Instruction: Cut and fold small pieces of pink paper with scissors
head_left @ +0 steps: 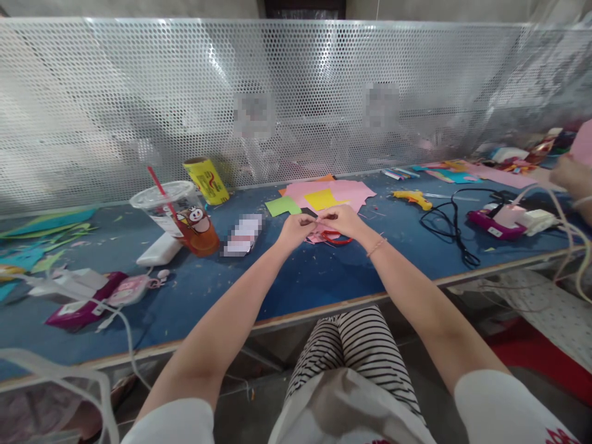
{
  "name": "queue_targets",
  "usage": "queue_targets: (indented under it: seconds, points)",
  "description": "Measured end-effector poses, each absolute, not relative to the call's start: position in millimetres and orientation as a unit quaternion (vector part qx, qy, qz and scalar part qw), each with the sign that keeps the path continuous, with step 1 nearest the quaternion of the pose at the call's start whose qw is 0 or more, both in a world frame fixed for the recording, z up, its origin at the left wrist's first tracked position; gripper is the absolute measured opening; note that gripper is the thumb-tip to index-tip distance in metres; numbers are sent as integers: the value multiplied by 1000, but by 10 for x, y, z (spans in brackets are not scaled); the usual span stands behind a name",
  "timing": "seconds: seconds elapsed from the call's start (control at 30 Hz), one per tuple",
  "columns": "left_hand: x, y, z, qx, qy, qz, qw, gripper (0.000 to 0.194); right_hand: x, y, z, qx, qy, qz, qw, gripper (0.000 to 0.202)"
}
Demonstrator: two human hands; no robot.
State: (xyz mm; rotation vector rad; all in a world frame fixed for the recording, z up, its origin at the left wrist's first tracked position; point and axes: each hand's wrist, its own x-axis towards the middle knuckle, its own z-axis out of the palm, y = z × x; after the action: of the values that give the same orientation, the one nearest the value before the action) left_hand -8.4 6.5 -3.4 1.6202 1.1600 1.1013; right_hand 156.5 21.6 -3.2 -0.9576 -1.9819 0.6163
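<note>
Over the middle of the table, my left hand (296, 229) and my right hand (341, 219) meet with fingertips pinched together. Between them is a small piece of pink paper (317, 234), partly hidden by the fingers. Just below my right hand lie red scissor-like handles (338, 240), their other end covered. Behind both hands is a stack of coloured paper: pink sheets (356, 192), a yellow piece (320, 198) and a light green piece (282, 206).
Left on the blue table (296, 283) stand a plastic cup with drink (198, 231), a yellow can (208, 182), a phone (243, 235) and a purple power strip (87, 305). To the right lie a yellow glue gun (411, 198), black cable (456, 231) and another person's hand (567, 176). Perforated metal screen (314, 92) behind.
</note>
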Motion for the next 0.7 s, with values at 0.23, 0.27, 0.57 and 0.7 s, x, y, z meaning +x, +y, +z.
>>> queue_targets:
  seconds: [0.23, 0.27, 0.57, 0.7]
  points:
    - [-65, 63, -56, 600, 454, 435, 495, 12, 1547, 176, -38, -363, -819, 192, 402, 15]
    - [-65, 66, -58, 590, 455, 439, 503, 13, 1545, 174, -36, -358, -822, 186, 401, 15]
    - [-71, 45, -8, 533, 468, 456, 537, 12, 1572, 162, 3, -320, -857, 126, 383, 13]
    - [-93, 43, 9, 505, 464, 456, 567, 12, 1588, 148, 10, -299, -876, 72, 372, 14]
